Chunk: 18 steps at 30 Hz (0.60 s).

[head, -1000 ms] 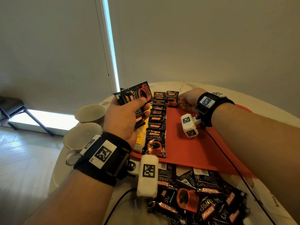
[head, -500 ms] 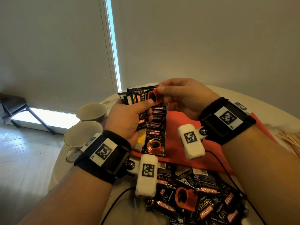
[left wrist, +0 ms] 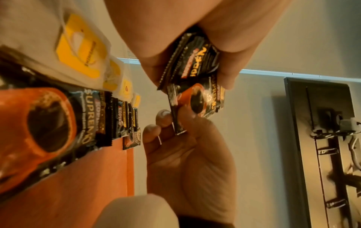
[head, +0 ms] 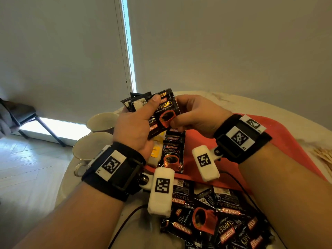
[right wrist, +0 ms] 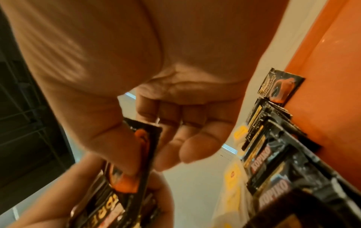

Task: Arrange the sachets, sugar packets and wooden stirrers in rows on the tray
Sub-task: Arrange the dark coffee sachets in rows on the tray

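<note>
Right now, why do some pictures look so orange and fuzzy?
Left wrist view: warm tint, the nearest sachet on the tray is blurred. Right wrist view: right hand soft and smeared. Head view: sharper, but wide lens bends the table edge.

Dim and muted indoors in the head view, with daylight entering through a bright vertical gap point(head: 128, 42) at upper centre and a glowing strip point(head: 53, 126) along the floor at left. Soft shading on the wall, no hard shadows. Strong wide-angle bending toward the frame edges, forearms stretched at the bottom corners. Reasonably sharp at centre; print on the held sachet point(head: 166, 109) readable. Warm orange cast in both wrist views. Left wrist: near sachet point(left wrist: 48, 123) at left large and soft, grain in the dark right side. Right wrist: heavy blur across the palm point(right wrist: 136, 54) and lower left, mild glare on the tray point(right wrist: 332, 61) at upper right.
</note>
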Each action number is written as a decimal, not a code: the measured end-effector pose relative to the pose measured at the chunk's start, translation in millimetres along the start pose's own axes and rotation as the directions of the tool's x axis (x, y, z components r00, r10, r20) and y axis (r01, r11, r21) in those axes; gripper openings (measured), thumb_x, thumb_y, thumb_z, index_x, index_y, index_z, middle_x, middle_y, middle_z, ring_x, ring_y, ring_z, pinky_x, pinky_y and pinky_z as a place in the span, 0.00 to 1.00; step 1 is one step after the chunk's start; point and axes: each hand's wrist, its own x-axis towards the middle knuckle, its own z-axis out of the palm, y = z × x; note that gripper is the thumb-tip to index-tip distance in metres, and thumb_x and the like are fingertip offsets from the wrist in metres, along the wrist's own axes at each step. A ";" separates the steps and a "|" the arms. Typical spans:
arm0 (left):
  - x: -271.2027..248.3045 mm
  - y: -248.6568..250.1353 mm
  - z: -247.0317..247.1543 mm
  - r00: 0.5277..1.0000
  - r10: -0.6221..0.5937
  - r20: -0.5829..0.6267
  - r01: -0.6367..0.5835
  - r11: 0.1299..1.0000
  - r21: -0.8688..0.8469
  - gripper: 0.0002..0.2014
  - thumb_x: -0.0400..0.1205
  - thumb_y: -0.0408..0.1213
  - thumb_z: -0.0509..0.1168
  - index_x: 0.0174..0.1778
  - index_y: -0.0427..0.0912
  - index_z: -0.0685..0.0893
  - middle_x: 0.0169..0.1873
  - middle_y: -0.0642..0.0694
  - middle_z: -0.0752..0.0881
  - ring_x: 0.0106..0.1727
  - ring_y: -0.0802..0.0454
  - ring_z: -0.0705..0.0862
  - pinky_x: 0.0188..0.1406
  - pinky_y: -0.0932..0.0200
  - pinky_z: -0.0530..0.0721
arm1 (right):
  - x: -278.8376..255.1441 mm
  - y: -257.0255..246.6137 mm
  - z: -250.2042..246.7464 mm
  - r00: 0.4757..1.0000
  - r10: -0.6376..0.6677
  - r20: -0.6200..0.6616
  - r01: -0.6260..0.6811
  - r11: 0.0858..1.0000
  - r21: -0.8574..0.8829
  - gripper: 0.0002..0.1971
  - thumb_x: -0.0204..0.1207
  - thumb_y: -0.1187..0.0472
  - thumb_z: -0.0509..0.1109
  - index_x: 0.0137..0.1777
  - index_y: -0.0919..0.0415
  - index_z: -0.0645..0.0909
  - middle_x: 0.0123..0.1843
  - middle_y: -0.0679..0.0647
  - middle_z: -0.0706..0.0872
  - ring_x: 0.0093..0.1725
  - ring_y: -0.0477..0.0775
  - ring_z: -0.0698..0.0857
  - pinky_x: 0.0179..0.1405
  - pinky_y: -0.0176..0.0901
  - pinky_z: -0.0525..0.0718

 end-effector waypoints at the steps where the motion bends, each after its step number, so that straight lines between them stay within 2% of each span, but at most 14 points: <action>1: -2.1 0.0 0.9 1.000 0.008 -0.004 -0.008 1.000 0.021 0.34 0.69 0.47 0.84 0.68 0.34 0.85 0.55 0.33 0.93 0.55 0.32 0.94 0.61 0.29 0.89 | 0.8 0.6 1.3 1.000 -0.006 -0.020 0.006 1.000 0.000 0.18 0.73 0.78 0.74 0.62 0.68 0.85 0.53 0.61 0.91 0.49 0.58 0.90 0.48 0.54 0.89; 3: -4.4 -1.6 1.3 1.000 0.009 0.018 -0.010 0.998 0.057 0.31 0.70 0.43 0.82 0.68 0.34 0.85 0.53 0.35 0.94 0.53 0.36 0.95 0.53 0.39 0.93 | 1.7 1.2 2.4 0.996 -0.010 -0.085 0.014 0.999 0.051 0.17 0.74 0.75 0.75 0.63 0.68 0.85 0.53 0.61 0.92 0.51 0.61 0.91 0.56 0.65 0.87; 5: -3.3 -5.5 -0.3 0.999 0.001 0.035 -0.005 0.994 0.114 0.26 0.75 0.34 0.81 0.68 0.34 0.85 0.50 0.38 0.94 0.47 0.43 0.95 0.40 0.51 0.92 | 1.7 1.3 1.7 0.990 0.002 -0.143 0.016 0.992 0.124 0.16 0.76 0.72 0.75 0.64 0.68 0.85 0.54 0.62 0.91 0.52 0.62 0.91 0.60 0.69 0.86; 6: -1.9 -7.1 -1.4 0.999 -0.004 0.032 -0.001 0.991 0.132 0.23 0.77 0.29 0.79 0.68 0.33 0.85 0.47 0.39 0.94 0.42 0.46 0.94 0.35 0.55 0.90 | 1.8 1.2 1.1 0.987 0.007 -0.159 0.016 0.989 0.148 0.16 0.78 0.69 0.74 0.65 0.69 0.84 0.56 0.63 0.91 0.53 0.63 0.91 0.61 0.71 0.86; 8: -0.6 -8.1 -2.0 0.999 -0.023 0.043 0.016 0.988 0.152 0.19 0.78 0.23 0.76 0.66 0.32 0.85 0.44 0.38 0.93 0.36 0.48 0.92 0.31 0.57 0.88 | 2.5 1.9 0.3 0.983 0.013 -0.184 0.021 0.983 0.183 0.14 0.81 0.65 0.73 0.64 0.70 0.85 0.58 0.66 0.91 0.53 0.65 0.90 0.60 0.71 0.86; 10: 0.1 -8.4 -1.1 0.998 -0.041 0.049 0.032 0.984 0.173 0.19 0.78 0.22 0.75 0.65 0.32 0.86 0.43 0.37 0.93 0.34 0.49 0.91 0.30 0.56 0.88 | 3.8 2.3 0.4 0.972 -0.005 -0.234 0.058 0.974 0.220 0.10 0.81 0.64 0.73 0.59 0.68 0.86 0.54 0.67 0.91 0.47 0.62 0.90 0.48 0.58 0.92; 11: 0.7 -8.7 -1.4 0.998 -0.047 0.049 0.037 0.983 0.179 0.19 0.78 0.22 0.75 0.66 0.32 0.86 0.43 0.37 0.93 0.33 0.49 0.91 0.29 0.56 0.88 | 4.0 1.7 0.8 0.964 -0.012 -0.264 0.075 0.970 0.231 0.06 0.81 0.64 0.73 0.54 0.66 0.87 0.50 0.66 0.90 0.44 0.61 0.89 0.40 0.50 0.91; 12: 0.8 -9.0 -1.0 0.998 -0.052 0.047 0.043 0.983 0.176 0.19 0.78 0.22 0.75 0.66 0.32 0.86 0.43 0.37 0.93 0.33 0.49 0.90 0.29 0.56 0.88 | 4.4 1.4 1.3 0.955 -0.010 -0.295 0.085 0.966 0.243 0.04 0.81 0.62 0.73 0.49 0.63 0.87 0.48 0.67 0.88 0.41 0.61 0.87 0.36 0.46 0.89; 14: 3.3 -9.5 -2.2 0.998 -0.061 0.026 0.056 0.985 0.163 0.20 0.79 0.22 0.75 0.67 0.32 0.85 0.45 0.36 0.93 0.32 0.49 0.90 0.29 0.56 0.88 | 5.2 2.2 1.3 0.943 0.029 -0.330 0.071 0.955 0.287 0.08 0.82 0.57 0.74 0.48 0.61 0.88 0.51 0.71 0.85 0.45 0.65 0.84 0.42 0.52 0.88; 16: 5.9 -10.1 -3.3 0.998 -0.059 0.002 0.059 0.987 0.149 0.19 0.79 0.23 0.76 0.67 0.33 0.85 0.48 0.35 0.94 0.34 0.48 0.91 0.30 0.55 0.89 | 4.6 3.3 -0.9 0.955 0.067 -0.289 0.027 0.951 0.308 0.10 0.82 0.55 0.74 0.54 0.63 0.89 0.55 0.72 0.87 0.50 0.66 0.84 0.53 0.60 0.88; 18: 8.5 -11.4 -4.9 0.999 -0.047 -0.014 0.049 0.990 0.131 0.20 0.79 0.25 0.77 0.67 0.35 0.85 0.50 0.35 0.94 0.38 0.45 0.92 0.35 0.53 0.90 | 2.3 2.9 -2.1 0.982 0.054 -0.182 -0.006 0.966 0.258 0.08 0.81 0.63 0.73 0.57 0.63 0.87 0.52 0.66 0.88 0.49 0.64 0.84 0.48 0.55 0.90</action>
